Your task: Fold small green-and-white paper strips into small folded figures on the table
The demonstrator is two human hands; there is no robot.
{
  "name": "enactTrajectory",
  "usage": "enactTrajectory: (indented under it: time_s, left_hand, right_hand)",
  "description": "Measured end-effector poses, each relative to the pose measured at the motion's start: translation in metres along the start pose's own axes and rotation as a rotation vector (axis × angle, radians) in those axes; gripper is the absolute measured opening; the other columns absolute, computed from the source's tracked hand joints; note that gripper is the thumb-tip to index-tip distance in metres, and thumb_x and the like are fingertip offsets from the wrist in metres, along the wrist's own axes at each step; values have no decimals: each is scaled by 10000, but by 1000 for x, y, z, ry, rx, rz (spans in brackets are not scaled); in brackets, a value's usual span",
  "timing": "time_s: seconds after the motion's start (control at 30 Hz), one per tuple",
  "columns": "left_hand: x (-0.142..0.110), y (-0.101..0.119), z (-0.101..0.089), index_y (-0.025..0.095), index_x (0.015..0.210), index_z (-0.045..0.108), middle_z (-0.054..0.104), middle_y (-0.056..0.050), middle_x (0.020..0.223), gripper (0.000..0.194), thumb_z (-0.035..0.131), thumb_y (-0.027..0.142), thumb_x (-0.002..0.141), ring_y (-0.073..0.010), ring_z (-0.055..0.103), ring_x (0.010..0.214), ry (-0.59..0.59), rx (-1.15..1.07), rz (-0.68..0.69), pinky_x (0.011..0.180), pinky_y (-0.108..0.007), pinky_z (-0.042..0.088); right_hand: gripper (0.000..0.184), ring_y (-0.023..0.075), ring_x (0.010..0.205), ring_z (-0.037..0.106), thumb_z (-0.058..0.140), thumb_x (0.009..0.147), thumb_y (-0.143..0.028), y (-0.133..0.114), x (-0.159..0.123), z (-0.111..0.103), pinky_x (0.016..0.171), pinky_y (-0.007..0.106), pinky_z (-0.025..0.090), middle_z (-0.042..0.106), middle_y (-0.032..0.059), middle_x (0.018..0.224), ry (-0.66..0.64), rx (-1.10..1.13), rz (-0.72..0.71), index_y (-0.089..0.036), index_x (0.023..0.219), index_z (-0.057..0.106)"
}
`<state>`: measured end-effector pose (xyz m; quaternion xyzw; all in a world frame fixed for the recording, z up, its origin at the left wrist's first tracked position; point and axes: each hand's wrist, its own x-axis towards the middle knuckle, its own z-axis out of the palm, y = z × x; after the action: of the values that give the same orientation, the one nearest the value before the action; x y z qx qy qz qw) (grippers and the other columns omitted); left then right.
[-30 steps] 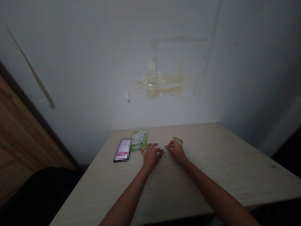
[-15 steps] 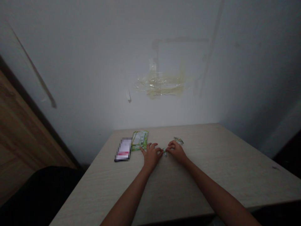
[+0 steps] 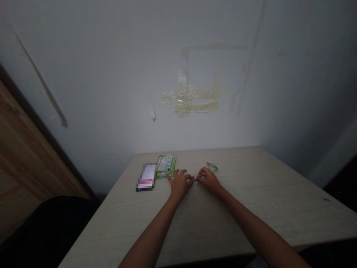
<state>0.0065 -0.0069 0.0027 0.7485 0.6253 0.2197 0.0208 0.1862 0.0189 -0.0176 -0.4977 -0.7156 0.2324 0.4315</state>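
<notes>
Between my two hands is a small green-and-white folded piece (image 3: 195,181), low over the table; its kind is too small to make out. My left hand (image 3: 180,184) pinches its left side with thumb and forefinger, while the other fingers spread toward the green packets. On the right side, my right hand (image 3: 209,179) pinches with fingertips curled together. Just beyond the right hand lies a crumpled green-and-white wrapper (image 3: 212,166), apart from it. A stack of flat green-and-white packets (image 3: 166,163) lies left of my hands, its near edge close to my left fingers.
A phone (image 3: 146,177) with a blurred screen rests beside the stack, at the left of the pale wooden table (image 3: 262,193). Behind it rises a wall (image 3: 117,74) with peeling tape (image 3: 192,100). A dark object (image 3: 52,219) and a wooden panel (image 3: 19,149) stand at the left.
My right fingertips have closed in slightly on the small piece, and less of it shows. The left hand, packets, phone and wrapper stay where they were.
</notes>
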Motion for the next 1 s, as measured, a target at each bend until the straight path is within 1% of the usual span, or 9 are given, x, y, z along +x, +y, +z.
enactTrajectory:
  time_s: [0.2, 0.43, 0.67, 0.83, 1.0]
  left_hand:
    - [0, 1, -2, 412, 952, 717, 573, 22, 1316, 205, 611, 516, 811, -329, 320, 1340, -2, 0, -11, 1047, -750, 68]
    - [-2, 3, -3, 394, 955, 724, 568, 0, 1317, 201, 615, 486, 812, -333, 302, 1348, 8, 1, -19, 1059, -736, 33]
    - [-1, 2, -1, 389, 941, 725, 577, -5, 1304, 199, 620, 494, 808, -330, 306, 1345, 12, -14, -27, 1058, -737, 20]
    - [-1, 1, 1, 400, 926, 722, 583, 10, 1293, 187, 628, 502, 800, -325, 316, 1343, 31, -11, -14, 1053, -745, 7]
    - [-1, -1, 5, 403, 923, 719, 587, 18, 1290, 170, 641, 486, 797, -327, 313, 1346, 49, -14, -17, 1046, -753, -9]
  right_hand:
    - [139, 184, 797, 642, 632, 729, -223, -2, 1, -1, 770, 304, 463, 692, 2, 772, -5, -71, -28, -215, 834, 542]
    - [135, 181, 766, 666, 638, 719, -203, -7, -3, -7, 760, 309, 482, 701, -1, 736, -65, 3, -16, -212, 817, 545]
    - [159, 172, 763, 696, 646, 707, -193, -4, -3, -10, 766, 304, 499, 714, -4, 777, -146, 119, -17, -214, 818, 534]
    - [176, 168, 772, 695, 656, 698, -179, -2, -4, -12, 776, 301, 502, 708, -1, 780, -177, 114, -34, -208, 824, 535]
    - [164, 172, 767, 694, 665, 700, -191, -5, -7, -14, 770, 304, 506, 708, 7, 805, -188, 99, -33, -209, 819, 554]
